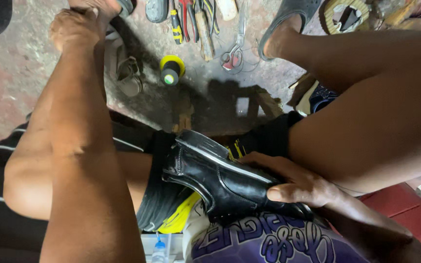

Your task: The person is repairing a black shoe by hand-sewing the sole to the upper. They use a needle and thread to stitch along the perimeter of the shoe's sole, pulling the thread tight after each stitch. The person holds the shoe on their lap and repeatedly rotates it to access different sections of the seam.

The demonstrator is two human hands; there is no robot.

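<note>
- The shoe (pixel 225 182) is black, glossy leather, lying on its side in the lap, between the two thighs.
- Its sole faces up and left; a pale line runs along the sole's edge, and the leather shows bright glare streaks.
- The heel end points toward the upper left, the toe end toward the lower right, where it passes under the right hand.
- The right hand (pixel 296 182) is clamped on the shoe: the thumb presses on the upper near the toe end, the fingers wrap over the sole side.
- The left hand (pixel 81 24) is stretched out well away from the shoe, down at the floor by a worn shoe (pixel 125 70); whether its fingers grip anything I cannot tell.
- Under the shoe lies a black ribbed mat (pixel 159 195) with a yellow piece (pixel 179 219) showing below it.
- On the concrete floor (pixel 10 73) ahead lie pliers and screwdrivers (pixel 191 22), scissors (pixel 233 53) and a yellow-rimmed black spool (pixel 171 70).
- A foot in a grey sandal (pixel 288 22) rests beside the scissors.
</note>
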